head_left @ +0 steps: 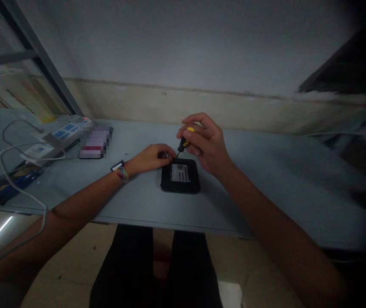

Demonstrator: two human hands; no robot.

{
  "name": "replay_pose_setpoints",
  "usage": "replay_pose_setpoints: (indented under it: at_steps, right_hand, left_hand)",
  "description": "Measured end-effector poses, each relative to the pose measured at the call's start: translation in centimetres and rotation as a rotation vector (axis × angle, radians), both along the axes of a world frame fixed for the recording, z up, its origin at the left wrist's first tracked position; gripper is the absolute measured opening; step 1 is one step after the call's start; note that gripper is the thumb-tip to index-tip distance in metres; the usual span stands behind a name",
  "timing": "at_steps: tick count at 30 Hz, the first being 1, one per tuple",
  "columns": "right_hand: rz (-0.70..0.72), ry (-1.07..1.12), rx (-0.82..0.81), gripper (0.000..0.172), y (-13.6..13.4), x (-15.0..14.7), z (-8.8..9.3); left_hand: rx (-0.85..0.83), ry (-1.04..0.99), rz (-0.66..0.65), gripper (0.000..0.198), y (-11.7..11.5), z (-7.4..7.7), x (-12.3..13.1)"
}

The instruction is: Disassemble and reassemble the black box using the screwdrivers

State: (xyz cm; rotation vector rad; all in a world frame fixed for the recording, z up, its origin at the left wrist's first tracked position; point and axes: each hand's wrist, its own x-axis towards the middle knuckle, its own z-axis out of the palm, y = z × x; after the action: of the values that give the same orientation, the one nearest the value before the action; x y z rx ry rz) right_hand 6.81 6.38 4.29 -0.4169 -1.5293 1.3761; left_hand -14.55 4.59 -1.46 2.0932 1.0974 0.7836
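Note:
A flat black box (193,176) with rounded corners lies on the table, a white printed label (180,173) facing up. My right hand (210,145) is closed around the yellow and black handle of a screwdriver (181,146), held tilted above the box. Its thin shaft points down to the box's far edge, near the left corner. At that same corner, my left hand (154,157) has its thumb and fingers closed around the box, right beside the screwdriver tip. The exact spot where the tip meets the box is too small to make out.
On the left of the light blue table (131,205) lie a power strip (70,130) with a plugged-in charger (52,140) and a phone (95,143). A white cable (16,187) loops down across my left forearm. A wall (157,102) stands behind the table.

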Motion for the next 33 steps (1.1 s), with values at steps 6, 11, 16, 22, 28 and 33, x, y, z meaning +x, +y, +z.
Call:
replay_pose_setpoints:
  at_steps: [6,11,16,22,28,33]
  right_hand:
    - [0.059,0.01,0.04,0.027,-0.04,0.02,-0.17]
    - [0.021,0.015,0.062,0.028,-0.48,-0.35,-0.2]
    - [-0.008,0.021,0.077,0.027,-0.63,-0.55,-0.31]
    - [-0.078,0.021,0.027,0.034,-0.51,-0.52,-0.54]
    - [-0.014,0.015,0.02,0.028,-0.08,-0.23,-0.64]
    - [-0.075,0.01,0.057,0.029,0.04,-0.28,-0.78]
  left_hand:
    - [0.021,0.0,-0.009,0.024,0.05,-0.23,-0.04]
    - [0.009,-0.001,-0.01,0.022,-0.01,-0.25,0.0]
    - [0.008,-0.008,-0.016,0.025,-0.03,-0.22,0.03]
    - [0.006,0.019,0.011,0.023,-0.09,0.0,0.16]
    - [0.01,0.011,0.001,0.022,-0.07,0.06,0.18]
    - [0.009,0.014,0.003,0.022,-0.16,0.12,0.21]
